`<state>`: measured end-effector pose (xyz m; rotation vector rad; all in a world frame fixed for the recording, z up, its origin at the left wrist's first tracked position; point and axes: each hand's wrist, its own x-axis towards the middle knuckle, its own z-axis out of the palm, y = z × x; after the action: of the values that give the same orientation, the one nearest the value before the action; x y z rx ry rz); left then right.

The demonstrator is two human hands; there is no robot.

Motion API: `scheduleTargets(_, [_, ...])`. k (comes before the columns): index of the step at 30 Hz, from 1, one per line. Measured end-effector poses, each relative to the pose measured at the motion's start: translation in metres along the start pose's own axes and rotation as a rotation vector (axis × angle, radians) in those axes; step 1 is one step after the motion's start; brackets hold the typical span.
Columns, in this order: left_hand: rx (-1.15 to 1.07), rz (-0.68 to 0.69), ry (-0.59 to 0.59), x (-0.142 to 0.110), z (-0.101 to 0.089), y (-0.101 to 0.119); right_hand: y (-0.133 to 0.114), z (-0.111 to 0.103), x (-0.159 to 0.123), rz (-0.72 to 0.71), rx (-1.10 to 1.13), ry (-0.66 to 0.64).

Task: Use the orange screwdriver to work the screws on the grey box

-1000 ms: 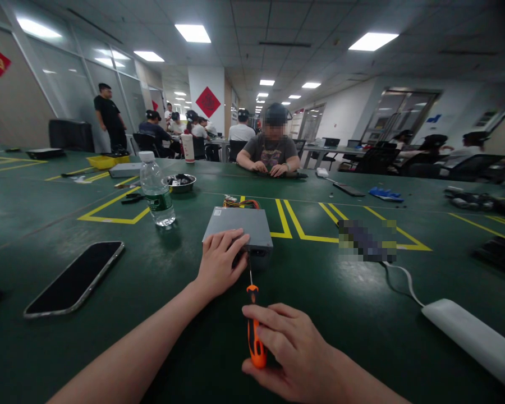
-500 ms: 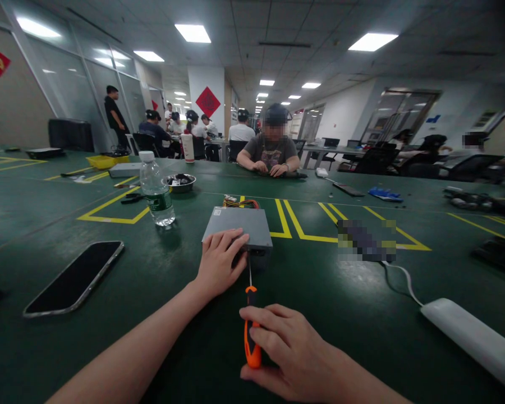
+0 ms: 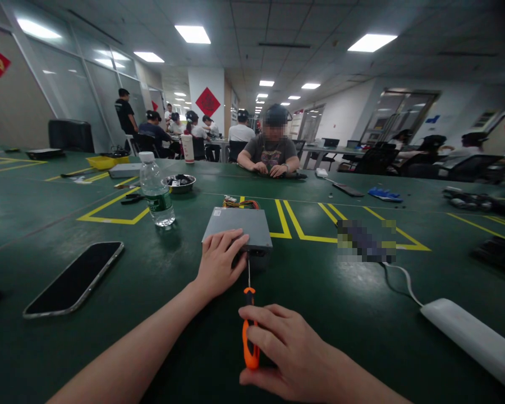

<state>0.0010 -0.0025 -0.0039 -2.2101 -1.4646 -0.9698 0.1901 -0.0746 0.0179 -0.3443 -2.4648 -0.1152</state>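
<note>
A grey metal power supply box lies on the green table in front of me, with coloured wires at its far end. My left hand rests on its near left corner, fingers curled over the edge, holding it in place. My right hand is closed round the orange handle of a screwdriver. The thin shaft points away from me and its tip meets the box's near face, just right of my left fingers.
A black phone lies at the left, a water bottle behind it. A white power strip with its cable sits at the right. A metal bowl and a yellow tray stand farther back. A person sits opposite; others work beyond.
The screwdriver handle has tilted slightly left in my right hand. My left hand and the box have stayed put. A standing person at the back left has walked to the right.
</note>
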Motion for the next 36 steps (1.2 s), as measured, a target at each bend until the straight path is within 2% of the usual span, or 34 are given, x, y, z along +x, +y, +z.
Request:
scheduleTargets(3, [0.002, 0.000, 0.010, -0.0001, 0.0000, 0.0003, -0.0004, -0.0021, 0.0033, -0.031, -0.031, -0.084])
scheduleTargets(8, [0.004, 0.006, 0.010, -0.0001, -0.0004, -0.0006, 0.0018, 0.0011, -0.0014, -0.031, -0.019, 0.100])
scheduleTargets(11, [0.003, 0.009, 0.011, -0.0002, 0.0005, -0.0012, 0.0023, 0.0017, -0.0037, 0.016, 0.017, 0.133])
scheduleTargets(17, [-0.007, 0.003, 0.017, -0.0005, 0.0012, -0.0008, 0.0002, -0.0029, 0.0024, -0.024, -0.019, -0.039])
scheduleTargets(22, [-0.009, 0.000, 0.011, -0.0004, 0.0004, -0.0008, 0.0028, 0.0023, -0.0033, -0.025, -0.010, 0.120])
scheduleTargets(24, [-0.011, -0.001, 0.010, -0.0004, 0.0007, -0.0009, 0.0031, 0.0033, -0.0043, 0.004, 0.010, 0.134])
scheduleTargets(30, [-0.004, -0.003, 0.003, 0.0001, 0.0000, 0.0001, -0.0006, -0.0036, 0.0035, -0.043, -0.022, -0.029])
scheduleTargets(36, [-0.001, -0.004, -0.012, -0.0003, -0.0016, -0.0003, 0.0025, 0.0020, -0.0001, -0.017, -0.007, 0.130])
